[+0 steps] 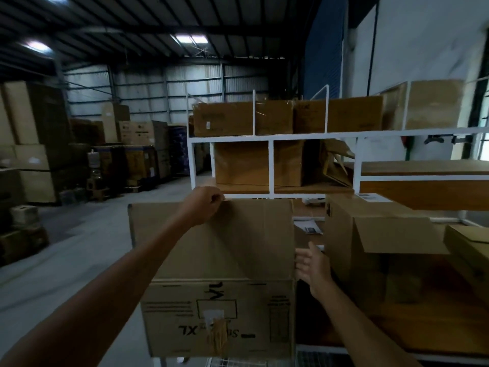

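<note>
While the left hand [209,205] curls over the top edge of the raised flap [238,242], the work in hand looks like opening or folding back the lid of the large cardboard box [219,316]. This box stands nearest the camera at the left end of the white rack [271,137], its print upside down and a torn strip of tape hanging on its front face. What it rests on is hidden, though a bit of wire grid [225,362] shows under it at the lower edge of view.

The left hand's fingers are bent round the flap's rim, so it grips the cardboard rather than merely touching it. The right hand [313,266] is spread, fingers straight and slightly fanned, at the right edge of the same flap, near the box's corner. Whether its fingertips touch the cardboard or stop just short I cannot tell; it holds nothing.

I judge the step to be early: one flap is up and the contents cannot be seen. The next move likely calls for the right hand to close on the flap's side edge, then for both hands to bend it steadily, since the tall sheet could buckle along its creases. Just beside it on the right, a smaller open box [370,234] sits on the wooden shelf board [436,321], near enough for the right forearm to knock it.
</note>
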A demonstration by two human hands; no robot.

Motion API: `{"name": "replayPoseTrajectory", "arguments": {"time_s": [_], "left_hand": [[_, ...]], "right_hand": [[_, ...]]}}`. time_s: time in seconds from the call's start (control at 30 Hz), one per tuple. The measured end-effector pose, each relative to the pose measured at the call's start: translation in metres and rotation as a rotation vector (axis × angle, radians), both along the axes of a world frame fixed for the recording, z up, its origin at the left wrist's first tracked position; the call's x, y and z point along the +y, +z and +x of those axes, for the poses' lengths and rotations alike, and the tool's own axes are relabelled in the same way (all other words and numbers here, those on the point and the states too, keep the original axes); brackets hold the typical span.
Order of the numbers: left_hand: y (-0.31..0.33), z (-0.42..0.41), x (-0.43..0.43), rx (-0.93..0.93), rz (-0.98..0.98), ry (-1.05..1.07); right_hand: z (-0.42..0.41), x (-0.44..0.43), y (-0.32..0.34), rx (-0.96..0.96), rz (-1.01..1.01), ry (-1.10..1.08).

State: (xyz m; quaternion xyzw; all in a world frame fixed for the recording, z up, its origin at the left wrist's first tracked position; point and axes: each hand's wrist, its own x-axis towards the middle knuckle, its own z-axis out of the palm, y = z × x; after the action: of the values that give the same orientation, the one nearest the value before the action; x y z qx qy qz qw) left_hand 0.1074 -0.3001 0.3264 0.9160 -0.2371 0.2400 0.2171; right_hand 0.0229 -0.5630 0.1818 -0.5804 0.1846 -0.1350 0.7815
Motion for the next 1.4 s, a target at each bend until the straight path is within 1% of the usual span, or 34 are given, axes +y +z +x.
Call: {"name": "replayPoseTrajectory", "arguments": {"time_s": [0.03,0.07,0.1,0.13,0.17,0.2,0.23,0.27,0.3,0.33,0.37,0.43,0.53,0.57,0.63,0.67,0.73,0.77,0.83,0.93,0.97,1.07,1.13,1.27,1.4], "left_hand": [[0.005,-0.013,0.008,0.063,-0.064,0.001],[0.009,-0.024,0.016,0.170,-0.114,0.009],[0.011,-0.034,0.024,0.307,-0.107,0.026],[0.009,-0.043,0.032,0.453,-0.040,0.037],[0.002,-0.048,0.039,0.580,0.051,0.048],[-0.011,-0.051,0.045,0.673,0.139,0.047],[-0.029,-0.054,0.049,0.705,0.241,0.037],[-0.048,-0.054,0.052,0.674,0.355,0.023],[-0.069,-0.054,0.052,0.614,0.445,0.020],[-0.090,-0.054,0.051,0.542,0.495,0.024],[-0.109,-0.056,0.051,0.496,0.503,0.034],[-0.140,-0.052,0.049,0.469,0.476,0.057],[-0.166,-0.039,0.049,0.467,0.486,0.089],[-0.169,-0.034,0.049,0.463,0.488,0.094],[-0.173,-0.024,0.053,0.446,0.489,0.085],[-0.175,-0.018,0.056,0.442,0.488,0.083],[-0.180,-0.005,0.067,0.462,0.484,0.100],[-0.183,0.000,0.072,0.479,0.485,0.119],[-0.187,0.010,0.080,0.488,0.505,0.143],[-0.188,0.022,0.092,0.470,0.517,0.157],[-0.188,0.026,0.097,0.472,0.503,0.166],[-0.187,0.039,0.115,0.466,0.472,0.215],[-0.189,0.049,0.128,0.457,0.475,0.249],[-0.194,0.063,0.150,0.407,0.480,0.301],[-0.198,0.069,0.163,0.330,0.428,0.285]], "right_hand": [[-0.009,0.001,0.001,-0.002,-0.014,0.020],[-0.017,0.001,0.002,-0.003,-0.044,0.049],[-0.023,0.000,0.001,-0.006,-0.097,0.081],[-0.029,0.000,0.001,-0.003,-0.155,0.114],[-0.034,0.000,-0.001,0.020,-0.258,0.147],[-0.038,0.000,-0.004,0.048,-0.437,0.175],[-0.041,0.001,-0.008,0.070,-0.668,0.191],[-0.045,0.005,-0.010,0.082,-0.885,0.219],[-0.050,0.010,-0.013,0.087,-1.044,0.257],[-0.054,0.017,-0.014,0.085,-1.143,0.297],[-0.056,0.022,-0.016,0.092,-1.212,0.317],[-0.053,0.028,-0.023,0.097,-1.309,0.297],[-0.045,0.030,-0.025,0.081,-1.327,0.250],[-0.041,0.027,-0.025,0.082,-1.361,0.226],[-0.030,0.020,-0.026,0.153,-1.539,0.186],[-0.024,0.015,-0.028,0.221,-1.586,0.204],[-0.010,0.004,-0.036,0.343,-1.535,0.308],[-0.003,-0.001,-0.041,0.367,-1.485,0.357],[0.009,-0.008,-0.049,0.357,-1.392,0.397],[0.025,-0.004,-0.054,0.298,-1.331,0.383],[0.031,0.000,-0.056,0.279,-1.335,0.374],[0.047,0.023,-0.063,0.245,-1.454,0.322],[0.057,0.039,-0.070,0.208,-1.489,0.291],[0.075,0.063,-0.083,0.174,-1.481,0.217],[0.086,0.078,-0.084,0.165,-1.438,0.211]]}}
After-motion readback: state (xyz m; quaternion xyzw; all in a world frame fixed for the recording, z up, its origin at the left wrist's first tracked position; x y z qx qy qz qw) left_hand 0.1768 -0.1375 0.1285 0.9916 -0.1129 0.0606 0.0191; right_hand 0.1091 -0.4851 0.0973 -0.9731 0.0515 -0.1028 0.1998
